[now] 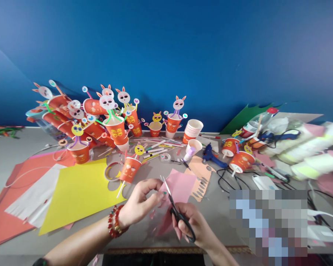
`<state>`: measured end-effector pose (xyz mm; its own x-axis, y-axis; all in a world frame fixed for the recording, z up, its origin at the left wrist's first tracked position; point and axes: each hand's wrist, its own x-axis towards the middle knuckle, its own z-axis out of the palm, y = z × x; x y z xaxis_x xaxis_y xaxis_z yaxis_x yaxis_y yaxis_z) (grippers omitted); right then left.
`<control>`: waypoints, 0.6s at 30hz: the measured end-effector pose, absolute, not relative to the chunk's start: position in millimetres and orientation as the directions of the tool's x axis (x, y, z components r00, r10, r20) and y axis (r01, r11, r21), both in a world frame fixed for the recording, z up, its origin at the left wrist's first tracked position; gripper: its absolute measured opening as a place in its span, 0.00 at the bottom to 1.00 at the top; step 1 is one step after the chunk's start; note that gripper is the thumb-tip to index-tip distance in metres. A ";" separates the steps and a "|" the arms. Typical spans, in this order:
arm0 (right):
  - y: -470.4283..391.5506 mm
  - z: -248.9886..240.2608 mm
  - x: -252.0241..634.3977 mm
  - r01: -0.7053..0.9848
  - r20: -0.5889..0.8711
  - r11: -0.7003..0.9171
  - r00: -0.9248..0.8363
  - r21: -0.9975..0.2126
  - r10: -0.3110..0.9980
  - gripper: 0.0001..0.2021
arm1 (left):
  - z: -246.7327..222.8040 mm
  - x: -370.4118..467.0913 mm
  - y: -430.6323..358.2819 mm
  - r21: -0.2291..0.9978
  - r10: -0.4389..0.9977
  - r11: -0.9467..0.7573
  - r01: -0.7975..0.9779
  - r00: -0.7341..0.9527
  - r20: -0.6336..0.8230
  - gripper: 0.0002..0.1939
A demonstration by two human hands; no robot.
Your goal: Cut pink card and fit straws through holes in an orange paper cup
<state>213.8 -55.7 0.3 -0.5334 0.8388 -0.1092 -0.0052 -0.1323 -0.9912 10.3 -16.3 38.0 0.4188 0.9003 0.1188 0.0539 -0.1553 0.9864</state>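
My left hand (140,203) pinches a small piece of pink paper (161,195) between thumb and fingers; a red bead bracelet (114,222) sits on that wrist. My right hand (192,225) grips black-handled scissors (175,208), blades apart and pointing up into the pink piece. Just beyond the hands a larger pink sheet (183,184) lies flat on the grey table (227,199).
Several orange paper cups with bunny faces (115,127) crowd the back left. Yellow (77,194), white and red sheets lie left. A blue glue gun (211,155), stacked cups (192,130), markers, cables and paper rolls (308,155) fill the right; a blurred patch sits lower right.
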 end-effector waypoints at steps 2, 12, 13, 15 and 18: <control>-56.4 -1.2 214.0 -0.006 -0.107 -0.129 -0.524 -0.992 0.845 0.32 | 37.0 10.7 -17.8 0.992 0.901 -0.121 0.029 0.423 0.098 0.15; -59.7 -3.1 205.5 0.035 -0.080 -0.072 -0.400 -0.997 0.913 0.33 | 29.7 17.7 -22.4 0.994 0.932 -0.089 -0.063 0.346 0.106 0.15; -60.4 -3.3 204.2 0.030 -0.079 -0.074 -0.388 -0.997 0.918 0.33 | 29.1 19.1 -23.1 0.993 0.938 -0.085 -0.080 0.330 0.107 0.15; -62.0 -4.9 201.7 0.015 -0.079 -0.080 -0.367 -0.997 0.927 0.33 | 28.2 21.9 -24.5 0.990 0.946 -0.083 -0.118 0.302 0.115 0.14; -64.1 -8.7 199.7 -0.007 -0.080 -0.088 -0.351 -0.996 0.933 0.32 | 27.0 24.7 -25.9 0.984 0.952 -0.086 -0.156 0.279 0.127 0.13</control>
<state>199.7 -64.1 -8.7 -0.3507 0.9330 -0.0802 -0.0074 -0.0884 -0.9961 24.7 -25.9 27.0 0.2792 0.9518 0.1274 -0.1558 -0.0860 0.9840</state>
